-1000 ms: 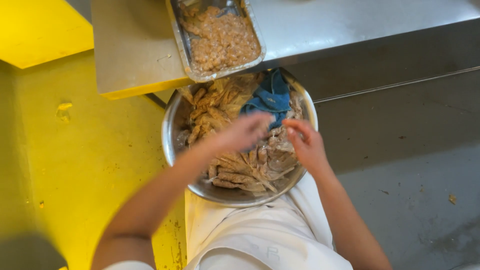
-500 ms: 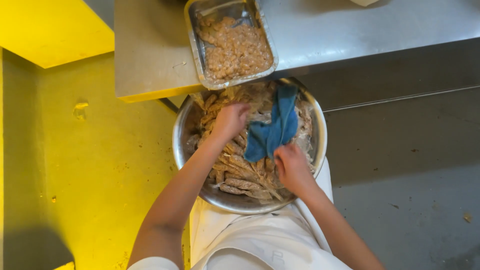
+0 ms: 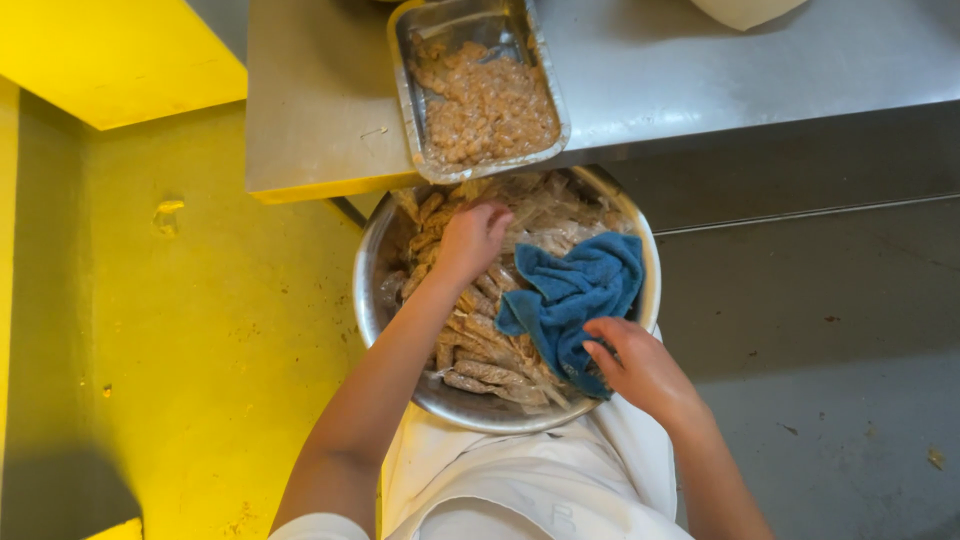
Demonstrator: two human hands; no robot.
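steel bowl holds crumpled blue cloth over wrapped brown sticks.

blue cloth, silver bowl, yellow floor

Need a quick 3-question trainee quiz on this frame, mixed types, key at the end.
1. True or false: the left hand reaches into the bowl.
2. What does the right hand touch? A) tray B) blue cloth C) table
3. Fill in: the tray sits on the steel ____.

Key
1. True; it lies on the wrapped pieces.
2. B; its fingers are on the blue cloth, which lies in the bowl.
3. Table.
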